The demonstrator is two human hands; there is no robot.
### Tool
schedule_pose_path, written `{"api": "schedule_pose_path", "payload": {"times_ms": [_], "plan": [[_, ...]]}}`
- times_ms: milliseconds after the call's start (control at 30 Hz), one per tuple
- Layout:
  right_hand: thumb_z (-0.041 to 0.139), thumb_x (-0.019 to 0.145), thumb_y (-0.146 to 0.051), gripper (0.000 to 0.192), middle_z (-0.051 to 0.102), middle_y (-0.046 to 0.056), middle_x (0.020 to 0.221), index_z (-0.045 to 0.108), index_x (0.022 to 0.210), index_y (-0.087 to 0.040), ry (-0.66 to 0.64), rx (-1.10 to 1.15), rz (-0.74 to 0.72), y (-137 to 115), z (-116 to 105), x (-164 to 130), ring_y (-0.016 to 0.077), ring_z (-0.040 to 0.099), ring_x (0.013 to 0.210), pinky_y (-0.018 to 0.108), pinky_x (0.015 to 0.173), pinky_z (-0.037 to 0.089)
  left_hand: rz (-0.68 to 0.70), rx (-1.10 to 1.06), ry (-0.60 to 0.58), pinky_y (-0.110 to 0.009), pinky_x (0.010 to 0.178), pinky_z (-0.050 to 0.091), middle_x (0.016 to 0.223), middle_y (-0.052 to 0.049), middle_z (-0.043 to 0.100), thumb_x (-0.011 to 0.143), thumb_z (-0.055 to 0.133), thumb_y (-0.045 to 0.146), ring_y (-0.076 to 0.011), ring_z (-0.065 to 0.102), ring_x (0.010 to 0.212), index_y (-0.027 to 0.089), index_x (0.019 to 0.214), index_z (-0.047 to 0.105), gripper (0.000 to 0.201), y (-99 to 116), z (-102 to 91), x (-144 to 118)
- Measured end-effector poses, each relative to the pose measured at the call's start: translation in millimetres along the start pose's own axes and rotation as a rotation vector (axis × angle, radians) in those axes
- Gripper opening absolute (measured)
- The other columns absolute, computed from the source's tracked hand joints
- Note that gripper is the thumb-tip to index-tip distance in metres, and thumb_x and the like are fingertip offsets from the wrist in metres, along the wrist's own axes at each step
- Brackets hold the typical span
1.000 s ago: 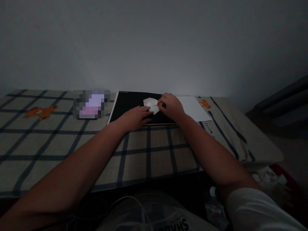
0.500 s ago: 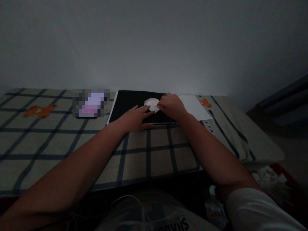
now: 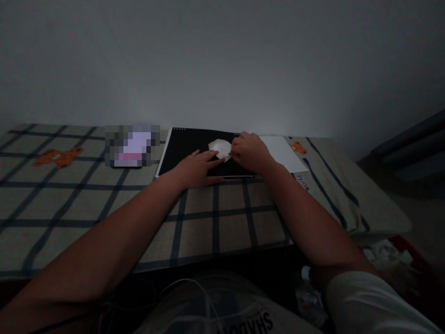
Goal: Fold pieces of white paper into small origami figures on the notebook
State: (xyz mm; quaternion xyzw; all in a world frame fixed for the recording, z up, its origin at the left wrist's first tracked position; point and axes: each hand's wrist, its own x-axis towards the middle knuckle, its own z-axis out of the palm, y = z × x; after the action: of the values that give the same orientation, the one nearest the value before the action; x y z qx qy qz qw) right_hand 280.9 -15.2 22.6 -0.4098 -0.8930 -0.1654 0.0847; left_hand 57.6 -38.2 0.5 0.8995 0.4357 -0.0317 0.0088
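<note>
Dim room, head view. Small folded white paper piece lies on a flat black rectangular board, right of the board's middle. Board sits on a beige cloth with dark blue check lines, near the far edge by the plain grey wall.

Left hand: palm down, fingers stretched forward and slightly spread, flat on the board, fingertips touching the paper's lower left edge. Not gripping anything.

Right hand: knuckles up, fingers curled in over the paper's right edge, pressing or pinching it. Fingertips are hidden under the hand, so cannot tell which.

The two hands are close together, paper between them.

Plain white paper sheet lies flat just right of the board, partly under the right wrist. Orange bear print on the cloth far left; a second small orange bear print just beyond the sheet. Blurred-out purple-pink object left of the board, near it. Cloth's right end drapes off the edge. White sleeve on the right upper arm, bottom right.
</note>
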Motion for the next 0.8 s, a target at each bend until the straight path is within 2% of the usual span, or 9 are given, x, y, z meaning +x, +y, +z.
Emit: {"api": "schedule_pose_path", "payload": {"times_ms": [300, 633, 733, 800], "plan": [[0.052, 0.098, -0.016, 0.029, 0.077, 0.014, 0.099, 0.08, 0.098, -0.016, -0.063, -0.038, -0.014, -6, -8, -1, 0.0274, 0.052, 0.101, 0.04, 0.08, 0.029, 0.004, -0.014, 0.009, -0.056, 0.128, 0.019, 0.174, -0.013, 0.026, 0.1, 0.048, 0.068, -0.0331, 0.029, 0.158, 0.028, 0.165, 0.035, 0.078, -1, 2.7, 1], [0.052, 0.095, -0.015, 0.03, 0.075, 0.014, 0.103, 0.081, 0.103, -0.015, -0.163, 0.039, -0.025, -6, -15, -3, 0.0269, 0.053, 0.104, 0.038, 0.083, 0.03, 0.004, -0.033, -0.007, -0.057, 0.129, 0.018, 0.173, -0.014, 0.026, 0.099, 0.05, 0.067, -0.032, 0.027, 0.159, 0.022, 0.161, 0.042, 0.077, -1, -1.1, 2], [0.054, 0.095, -0.016, 0.029, 0.075, 0.015, 0.104, 0.082, 0.104, -0.016, -0.185, 0.038, -0.022, -6, -15, -3, 0.0271, 0.055, 0.104, 0.037, 0.083, 0.03, -0.006, -0.074, -0.004, -0.056, 0.129, 0.02, 0.172, -0.013, 0.03, 0.097, 0.054, 0.065, -0.0313, 0.03, 0.158, 0.023, 0.159, 0.044, 0.076, -1, -3.7, 1], [0.054, 0.095, -0.016, 0.029, 0.075, 0.015, 0.106, 0.082, 0.104, -0.016, -0.19, 0.042, -0.022, -6, -14, -2, 0.0273, 0.055, 0.104, 0.037, 0.083, 0.03, -0.031, -0.106, 0.018, -0.052, 0.129, 0.023, 0.169, -0.014, 0.036, 0.095, 0.059, 0.064, -0.0311, 0.037, 0.155, 0.02, 0.159, 0.042, 0.08, -1, -4.7, 1]]}}
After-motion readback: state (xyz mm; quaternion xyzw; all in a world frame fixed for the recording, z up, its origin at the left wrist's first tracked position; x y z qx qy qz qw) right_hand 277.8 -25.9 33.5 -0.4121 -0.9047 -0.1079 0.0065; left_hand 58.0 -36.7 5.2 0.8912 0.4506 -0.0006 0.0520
